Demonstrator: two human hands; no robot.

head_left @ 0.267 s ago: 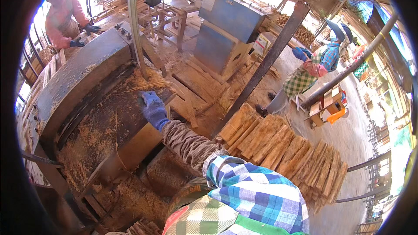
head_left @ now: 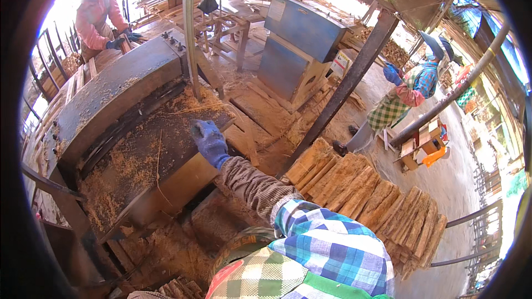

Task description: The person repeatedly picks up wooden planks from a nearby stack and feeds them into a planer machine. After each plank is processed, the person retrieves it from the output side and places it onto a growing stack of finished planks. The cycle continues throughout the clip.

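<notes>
My right hand (head_left: pixel 210 142), in a blue work glove, is at the near right corner of a dark metal machine table (head_left: pixel 185 152) strewn with sawdust. Its fingers point away from me over the surface, and nothing shows in them. Past the hand, a narrow metal band (head_left: pixel 189 33) runs down to the table. A heavy curved metal housing (head_left: pixel 119 85) borders the table's far left side. Thin wood splinters lie on the tabletop. My left hand is out of view.
Stacked rough wood slats (head_left: pixel 368 196) stand right of my arm. A dark post (head_left: pixel 349 83) leans behind them, near a blue cabinet machine (head_left: pixel 302 27). One co-worker (head_left: pixel 100 19) handles wood at far left; another person (head_left: pixel 407 91) stands at right. Sawdust covers the ground.
The whole view has shifted slightly, so the scene sits farther right. My right hand stays at the table corner. The far-left co-worker's hands have moved and are now at wood pieces.
</notes>
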